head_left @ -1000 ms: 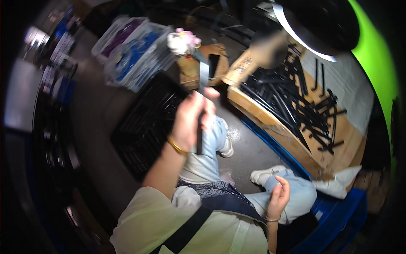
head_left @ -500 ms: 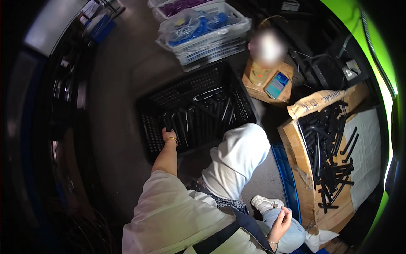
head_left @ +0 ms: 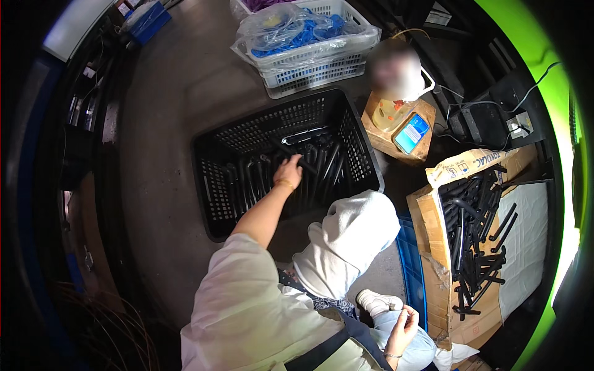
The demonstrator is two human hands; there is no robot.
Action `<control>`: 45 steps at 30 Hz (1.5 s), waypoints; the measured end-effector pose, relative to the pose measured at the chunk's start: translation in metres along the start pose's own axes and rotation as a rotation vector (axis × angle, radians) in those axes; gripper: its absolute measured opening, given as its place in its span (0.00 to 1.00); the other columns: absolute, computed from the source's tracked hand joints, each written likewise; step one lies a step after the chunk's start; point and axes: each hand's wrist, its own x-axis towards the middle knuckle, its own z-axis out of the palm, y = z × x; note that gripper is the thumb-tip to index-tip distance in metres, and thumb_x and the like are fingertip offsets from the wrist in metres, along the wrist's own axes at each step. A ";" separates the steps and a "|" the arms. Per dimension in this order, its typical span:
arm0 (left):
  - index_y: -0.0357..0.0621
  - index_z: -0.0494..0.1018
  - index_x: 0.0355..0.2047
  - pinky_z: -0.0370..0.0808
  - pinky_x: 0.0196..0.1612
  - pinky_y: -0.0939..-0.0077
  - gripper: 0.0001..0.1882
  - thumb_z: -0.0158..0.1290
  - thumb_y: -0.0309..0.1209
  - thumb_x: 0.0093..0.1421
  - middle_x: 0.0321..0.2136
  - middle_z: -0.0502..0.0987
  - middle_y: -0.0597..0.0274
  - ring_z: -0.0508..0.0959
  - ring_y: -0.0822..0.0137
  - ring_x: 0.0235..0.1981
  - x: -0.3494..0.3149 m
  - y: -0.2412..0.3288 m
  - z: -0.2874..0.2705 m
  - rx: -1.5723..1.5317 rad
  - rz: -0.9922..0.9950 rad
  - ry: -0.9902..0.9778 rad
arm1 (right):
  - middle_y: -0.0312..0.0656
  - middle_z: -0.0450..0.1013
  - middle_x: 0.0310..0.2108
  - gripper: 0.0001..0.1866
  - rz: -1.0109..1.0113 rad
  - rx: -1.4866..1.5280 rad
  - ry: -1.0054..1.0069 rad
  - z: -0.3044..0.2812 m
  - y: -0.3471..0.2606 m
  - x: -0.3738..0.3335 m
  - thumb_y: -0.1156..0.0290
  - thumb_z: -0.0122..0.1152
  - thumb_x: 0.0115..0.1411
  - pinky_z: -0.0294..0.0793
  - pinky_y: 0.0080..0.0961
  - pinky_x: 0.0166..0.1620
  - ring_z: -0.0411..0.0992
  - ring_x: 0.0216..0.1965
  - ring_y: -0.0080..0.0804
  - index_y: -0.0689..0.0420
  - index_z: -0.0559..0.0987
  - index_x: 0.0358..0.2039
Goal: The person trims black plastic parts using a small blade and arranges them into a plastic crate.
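Note:
My left hand [head_left: 288, 172] reaches into a black perforated crate [head_left: 260, 127], fingers curled on a dark bar-shaped part [head_left: 307, 166] that slants over the others. Beneath it, several long, glossy black bars [head_left: 249, 182] stand side by side, some with bent ends. My fingers partly hide the held part. Low in the picture, my right hand [head_left: 403, 331] rests by my knee in light blue trousers, fingertips drawn together. Whether anything small is pinched there does not show.
White crates [head_left: 322, 71] with blue pieces under clear plastic stand beyond. On a wooden block [head_left: 387, 137] lie a phone [head_left: 411, 133] and a yellowish container [head_left: 390, 114]. An open cardboard box [head_left: 433, 247] of black bars is at right, beside a blue crate edge [head_left: 411, 266].
My left hand has moved right and farther into the crate, from its left side to the middle, and is now on a slanting bar. My right hand stays by the knee.

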 end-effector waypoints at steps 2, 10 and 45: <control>0.72 0.59 0.64 0.65 0.63 0.58 0.29 0.51 0.44 0.63 0.60 0.64 0.41 0.65 0.46 0.62 0.021 0.004 0.027 0.016 -0.088 -0.133 | 0.33 0.70 0.35 0.08 -0.182 -0.017 0.070 0.013 -0.025 -0.009 0.70 0.53 0.67 0.63 0.15 0.38 0.62 0.33 0.16 0.61 0.75 0.41; 0.59 0.78 0.46 0.69 0.60 0.59 0.15 0.56 0.44 0.59 0.57 0.70 0.47 0.72 0.44 0.55 0.006 -0.001 0.053 0.018 -0.098 -0.188 | 0.34 0.70 0.35 0.07 -0.043 -0.024 0.083 -0.014 0.028 -0.008 0.72 0.53 0.66 0.64 0.16 0.41 0.64 0.35 0.18 0.62 0.75 0.40; 0.35 0.68 0.50 0.70 0.47 0.78 0.13 0.43 0.28 0.70 0.43 0.70 0.59 0.73 0.72 0.41 -0.501 0.365 -0.122 -0.624 0.631 -2.191 | 0.34 0.76 0.31 0.09 -0.078 0.412 0.246 -0.052 0.073 -0.006 0.70 0.56 0.65 0.70 0.17 0.36 0.70 0.31 0.16 0.60 0.78 0.42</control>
